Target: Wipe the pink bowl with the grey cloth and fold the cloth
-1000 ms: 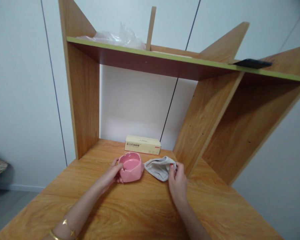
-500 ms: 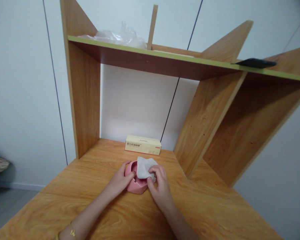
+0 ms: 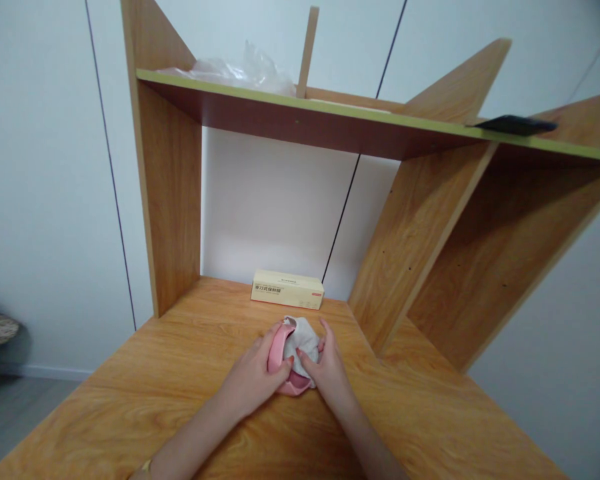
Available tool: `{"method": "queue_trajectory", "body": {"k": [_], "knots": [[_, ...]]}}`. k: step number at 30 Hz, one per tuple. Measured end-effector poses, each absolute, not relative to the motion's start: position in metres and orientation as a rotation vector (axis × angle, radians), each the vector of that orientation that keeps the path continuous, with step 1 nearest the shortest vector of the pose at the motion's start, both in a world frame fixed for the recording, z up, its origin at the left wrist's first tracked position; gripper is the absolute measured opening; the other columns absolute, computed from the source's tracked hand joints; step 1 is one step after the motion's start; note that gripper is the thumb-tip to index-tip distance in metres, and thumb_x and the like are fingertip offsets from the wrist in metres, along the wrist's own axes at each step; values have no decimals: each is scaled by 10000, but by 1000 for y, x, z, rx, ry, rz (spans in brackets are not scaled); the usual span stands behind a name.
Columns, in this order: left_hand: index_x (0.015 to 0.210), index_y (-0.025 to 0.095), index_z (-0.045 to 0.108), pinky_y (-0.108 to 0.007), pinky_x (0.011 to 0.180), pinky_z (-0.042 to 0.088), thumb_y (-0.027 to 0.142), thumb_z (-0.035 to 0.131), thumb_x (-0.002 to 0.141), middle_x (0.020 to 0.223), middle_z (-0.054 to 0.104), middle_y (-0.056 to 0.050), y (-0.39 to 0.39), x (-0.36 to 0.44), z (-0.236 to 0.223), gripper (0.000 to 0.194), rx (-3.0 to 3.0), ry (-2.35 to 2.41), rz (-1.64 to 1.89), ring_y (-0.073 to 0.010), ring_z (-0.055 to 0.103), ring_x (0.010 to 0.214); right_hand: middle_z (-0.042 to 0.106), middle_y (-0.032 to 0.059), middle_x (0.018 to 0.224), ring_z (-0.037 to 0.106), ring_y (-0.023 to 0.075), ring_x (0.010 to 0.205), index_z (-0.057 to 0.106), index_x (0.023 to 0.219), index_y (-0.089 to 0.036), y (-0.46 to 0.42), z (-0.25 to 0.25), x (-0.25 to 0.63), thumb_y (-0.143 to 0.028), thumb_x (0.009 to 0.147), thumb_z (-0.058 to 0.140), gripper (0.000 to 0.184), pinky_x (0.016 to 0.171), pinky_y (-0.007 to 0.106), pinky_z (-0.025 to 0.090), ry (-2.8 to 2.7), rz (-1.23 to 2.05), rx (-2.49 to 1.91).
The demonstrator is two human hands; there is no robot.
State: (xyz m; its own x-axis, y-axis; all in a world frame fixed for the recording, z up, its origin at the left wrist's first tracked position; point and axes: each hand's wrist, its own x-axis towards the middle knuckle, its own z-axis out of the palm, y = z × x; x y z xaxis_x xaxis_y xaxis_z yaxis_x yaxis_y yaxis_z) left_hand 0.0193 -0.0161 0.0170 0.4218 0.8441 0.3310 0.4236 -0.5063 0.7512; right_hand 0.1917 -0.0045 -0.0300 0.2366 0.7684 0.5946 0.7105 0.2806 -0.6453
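A pink faceted bowl (image 3: 279,347) rests tilted on the wooden desk (image 3: 180,400), its opening turned to the right. My left hand (image 3: 255,377) wraps round the bowl's left side and grips it. A grey-white cloth (image 3: 303,340) is pressed into the bowl's opening. My right hand (image 3: 325,370) is closed on that cloth, with fingers pushing it against the bowl's inside.
A long beige box (image 3: 287,290) lies at the back of the desk just behind the bowl. A wooden upright panel (image 3: 405,247) stands to the right. The shelf above carries a crumpled clear plastic bag (image 3: 240,67) and a flat black object (image 3: 515,125).
The bowl has been tipped up onto its side by my left hand. My right hand has carried the cloth from the desk into the bowl's opening.
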Motion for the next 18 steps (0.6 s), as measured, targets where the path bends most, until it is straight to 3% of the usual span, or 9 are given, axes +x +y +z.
{"method": "queue_trajectory", "body": {"k": [6, 13, 18], "knots": [[1289, 285, 370, -370, 912, 357, 292, 521, 723, 1272, 459, -52, -24, 24, 24, 586, 2148, 1160, 887, -265, 475, 1092, 634, 65, 943, 609, 186, 786, 419, 1166, -168, -9, -22, 196, -197, 689, 486, 483, 667, 292, 468, -1552, 320, -1529], [1280, 273, 367, -347, 815, 396, 264, 509, 711, 1179, 526, -64, -31, 24, 34, 587, 2235, 1235, 802, -270, 530, 1001, 651, 100, 966, 634, 244, 734, 326, 1300, -203, -30, 3, 181, -263, 784, 451, 534, 582, 300, 428, -1690, -193, -1838], [1273, 278, 362, -325, 772, 406, 288, 485, 729, 1080, 563, -52, -33, 26, 34, 558, 2289, 1291, 719, -247, 555, 932, 633, 90, 1032, 623, 233, 847, 287, 1321, -195, -30, 9, 179, -259, 805, 418, 536, 634, 285, 432, -1699, -158, -1841]]}}
